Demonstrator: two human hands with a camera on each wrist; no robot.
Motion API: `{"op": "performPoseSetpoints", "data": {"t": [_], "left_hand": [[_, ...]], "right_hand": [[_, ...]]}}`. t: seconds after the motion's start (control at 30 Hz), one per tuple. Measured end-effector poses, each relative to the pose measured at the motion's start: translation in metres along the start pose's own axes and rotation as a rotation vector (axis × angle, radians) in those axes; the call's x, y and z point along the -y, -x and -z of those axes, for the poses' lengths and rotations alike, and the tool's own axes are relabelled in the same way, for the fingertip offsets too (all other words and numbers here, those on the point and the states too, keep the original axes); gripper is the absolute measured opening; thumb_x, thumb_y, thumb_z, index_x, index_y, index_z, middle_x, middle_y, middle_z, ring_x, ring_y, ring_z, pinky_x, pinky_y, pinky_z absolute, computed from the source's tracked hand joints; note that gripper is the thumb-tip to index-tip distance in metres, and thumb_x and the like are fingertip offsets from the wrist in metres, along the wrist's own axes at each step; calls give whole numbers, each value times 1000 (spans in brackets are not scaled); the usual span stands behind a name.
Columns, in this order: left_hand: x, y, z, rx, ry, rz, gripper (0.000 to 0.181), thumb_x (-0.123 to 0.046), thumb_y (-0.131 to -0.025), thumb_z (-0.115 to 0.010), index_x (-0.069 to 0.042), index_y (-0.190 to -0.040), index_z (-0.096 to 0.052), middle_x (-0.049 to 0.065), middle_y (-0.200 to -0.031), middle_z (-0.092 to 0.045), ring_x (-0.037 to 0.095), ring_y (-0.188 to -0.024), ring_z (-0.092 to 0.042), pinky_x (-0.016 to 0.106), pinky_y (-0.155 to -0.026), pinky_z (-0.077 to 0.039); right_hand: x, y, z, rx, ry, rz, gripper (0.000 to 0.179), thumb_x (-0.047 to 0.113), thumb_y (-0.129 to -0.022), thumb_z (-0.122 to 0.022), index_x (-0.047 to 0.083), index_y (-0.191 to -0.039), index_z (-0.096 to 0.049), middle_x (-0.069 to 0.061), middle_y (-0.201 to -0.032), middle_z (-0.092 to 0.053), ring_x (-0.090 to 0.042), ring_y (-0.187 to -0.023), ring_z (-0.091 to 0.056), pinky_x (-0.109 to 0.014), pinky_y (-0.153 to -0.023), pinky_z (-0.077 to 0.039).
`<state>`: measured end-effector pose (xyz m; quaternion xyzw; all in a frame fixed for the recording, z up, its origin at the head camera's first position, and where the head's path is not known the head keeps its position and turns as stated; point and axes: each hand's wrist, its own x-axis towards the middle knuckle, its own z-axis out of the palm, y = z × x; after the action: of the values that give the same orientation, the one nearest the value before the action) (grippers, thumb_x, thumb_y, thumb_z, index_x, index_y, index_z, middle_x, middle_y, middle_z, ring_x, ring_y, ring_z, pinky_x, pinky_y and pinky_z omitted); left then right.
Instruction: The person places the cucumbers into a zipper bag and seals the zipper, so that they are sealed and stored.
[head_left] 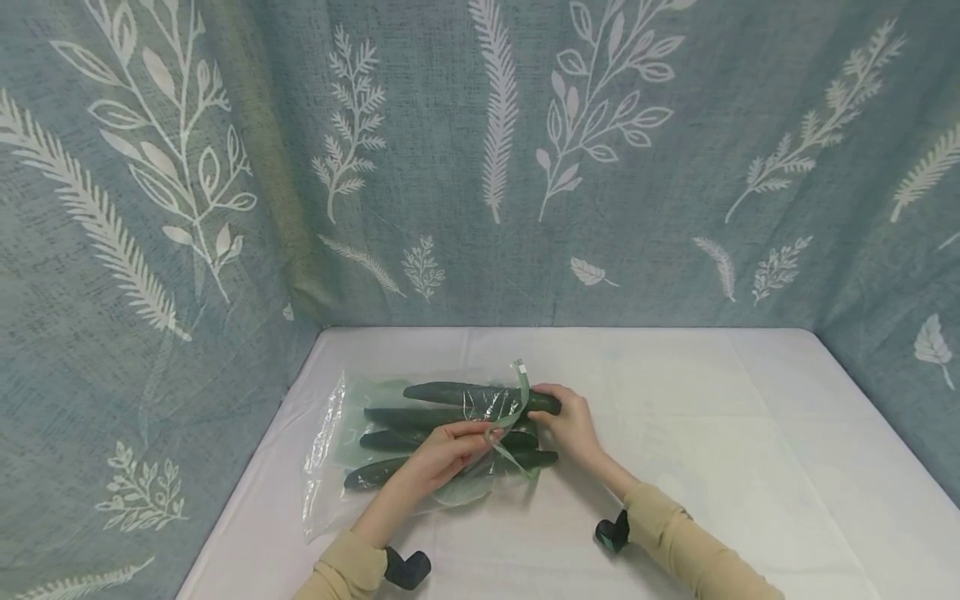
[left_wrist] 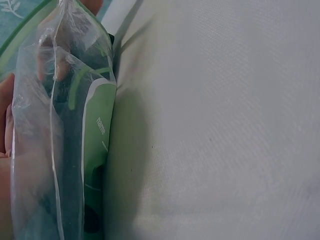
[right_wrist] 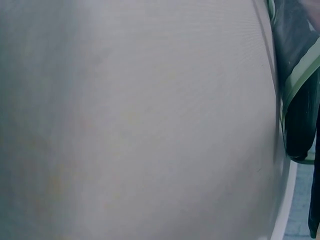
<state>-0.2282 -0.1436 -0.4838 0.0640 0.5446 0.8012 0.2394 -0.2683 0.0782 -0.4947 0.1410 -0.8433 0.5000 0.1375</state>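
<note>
A clear plastic bag (head_left: 324, 471) lies flat on the table, with several dark green cucumbers (head_left: 412, 418) side by side in it. A green strip (head_left: 522, 385) edges its mouth on the right, and some cucumber ends stick out past it. My left hand (head_left: 446, 454) pinches the strip near the middle of the mouth. With my right hand (head_left: 573, 423) I grip the protruding end of the farthest cucumber (head_left: 546, 403). A green panel (left_wrist: 97, 125) printed "name" shows on the bag in the left wrist view. Cucumber ends (right_wrist: 300, 130) appear at the right wrist view's edge.
The table (head_left: 697, 467) wears a white cloth that stretches to the right of the bag. Blue-green curtains (head_left: 465, 167) with white leaf prints stand behind and at both sides. Black wrist devices (head_left: 407, 569) sit below the cuffs of the tan sleeves (head_left: 690, 542).
</note>
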Motion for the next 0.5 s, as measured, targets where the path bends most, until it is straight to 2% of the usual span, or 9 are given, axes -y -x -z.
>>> {"op": "performPoseSetpoints", "data": {"t": [0.17,0.27,0.37,0.43,0.5], "left_hand": [[0,-1,0,-3,-17,-8,34,8,-91,-50,-18,-95,-71,-5,-98,-72,3,-95,-67,15,-86,-52],[0,-1,0,-17,-36,-8,27,6,-90,-52,-8,-108,-68,-4,-100,-72,3,-96,-66,15,-87,-52],[0,0,1,-32,-48,-6,30,4,-90,-54,1,-120,-61,-5,-101,-72,3,-97,-66,15,-87,-52],[0,0,1,-32,-51,-11,30,4,-90,-55,0,-119,-62,-6,-100,-72,3,-97,-65,16,-87,-52],[0,0,1,-21,-49,-19,27,3,-90,-55,-7,-113,-67,-7,-99,-71,3,-98,-65,16,-88,-52]], "right_hand": [[2,-3,-1,-5,19,4,37,1,-71,-78,-1,-106,-67,-19,-110,-69,-34,-106,-64,-46,-97,-50],[4,-3,-2,2,18,-2,37,2,-71,-78,-1,-106,-67,-18,-110,-69,-34,-106,-64,-45,-97,-50],[5,-4,-3,8,22,-2,37,2,-71,-78,-2,-106,-67,-19,-110,-69,-34,-106,-64,-46,-95,-50],[6,-4,-4,9,21,-4,37,3,-71,-78,-2,-107,-67,-19,-109,-69,-34,-105,-64,-46,-94,-51],[7,-5,-5,10,24,-3,37,3,-72,-78,-2,-107,-67,-19,-109,-69,-35,-105,-64,-46,-93,-51]]}}
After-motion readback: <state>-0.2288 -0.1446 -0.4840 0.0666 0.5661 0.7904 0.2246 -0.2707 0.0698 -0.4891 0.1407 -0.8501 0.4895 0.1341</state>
